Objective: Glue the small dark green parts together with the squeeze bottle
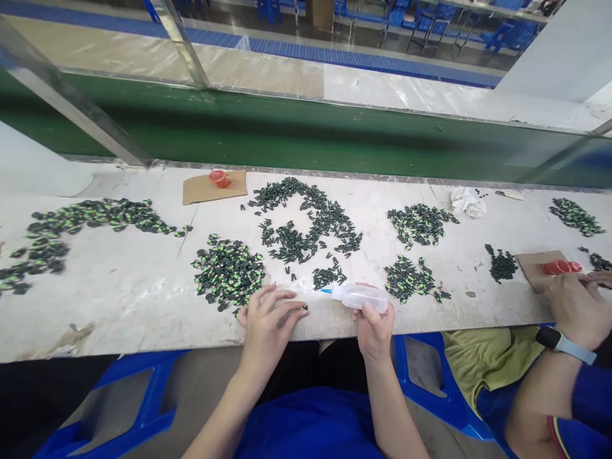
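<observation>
Left hand (268, 319) flat on surface (119, 299), fingers spread wide, tips touching small black part (304, 308). Green-black pile (228, 271) just above it. Right hand (375, 328) grips bottle (358, 296), blue tip pointing left. Co-worker's hand (576, 306) far right, near red cap (560, 268).

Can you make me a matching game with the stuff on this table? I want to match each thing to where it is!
Things:
1. squeeze bottle
2. red cap
3. white rag
4. smartwatch

Places:
A. on a piece of cardboard
B. on the co-worker's wrist
C. in the right hand
D. crumpled at the far right of the table

Pairs: 1-C, 2-A, 3-D, 4-B
</observation>
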Demonstrator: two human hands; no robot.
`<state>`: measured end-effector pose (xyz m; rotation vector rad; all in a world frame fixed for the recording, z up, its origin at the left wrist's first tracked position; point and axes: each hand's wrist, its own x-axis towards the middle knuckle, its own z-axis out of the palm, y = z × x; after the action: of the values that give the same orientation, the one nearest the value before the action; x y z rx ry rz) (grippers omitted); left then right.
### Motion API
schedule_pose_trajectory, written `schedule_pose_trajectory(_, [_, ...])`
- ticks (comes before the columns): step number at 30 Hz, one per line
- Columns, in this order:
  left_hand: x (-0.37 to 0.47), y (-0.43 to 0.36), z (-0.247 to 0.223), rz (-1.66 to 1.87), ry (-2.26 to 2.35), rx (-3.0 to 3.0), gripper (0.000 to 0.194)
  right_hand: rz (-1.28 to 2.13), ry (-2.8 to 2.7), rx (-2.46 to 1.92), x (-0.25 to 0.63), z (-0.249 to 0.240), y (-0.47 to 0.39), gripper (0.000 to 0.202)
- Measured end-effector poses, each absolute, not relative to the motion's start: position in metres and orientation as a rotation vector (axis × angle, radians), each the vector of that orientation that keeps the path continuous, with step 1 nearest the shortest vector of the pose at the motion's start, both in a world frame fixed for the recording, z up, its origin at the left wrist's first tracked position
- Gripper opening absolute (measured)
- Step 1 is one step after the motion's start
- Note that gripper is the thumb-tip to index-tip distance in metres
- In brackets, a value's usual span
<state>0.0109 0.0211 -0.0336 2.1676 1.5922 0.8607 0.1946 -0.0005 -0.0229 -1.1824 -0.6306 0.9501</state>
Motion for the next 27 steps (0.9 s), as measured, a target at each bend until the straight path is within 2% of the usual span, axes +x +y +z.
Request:
schedule_pose_trajectory(7, [0.007,0.018,-0.031,0.874,1.568,2.162,0.012,0.913,-0.761,-1.31,0.188,-0.018,-0.001,0.02])
schedule_pose_trajectory(12, [0.008,0.018,-0.029,0.845,1.612,2.091,0.012,0.798,-0.848,-1.497,0.185,-0.017,0.0,0.025])
schedule_pose_trajectory(27, [0.007,0.023,-0.026,0.819,1.596,2.073,0.01,0.802,-1.022,-1.664,0.184,-0.023,0.001,0.03])
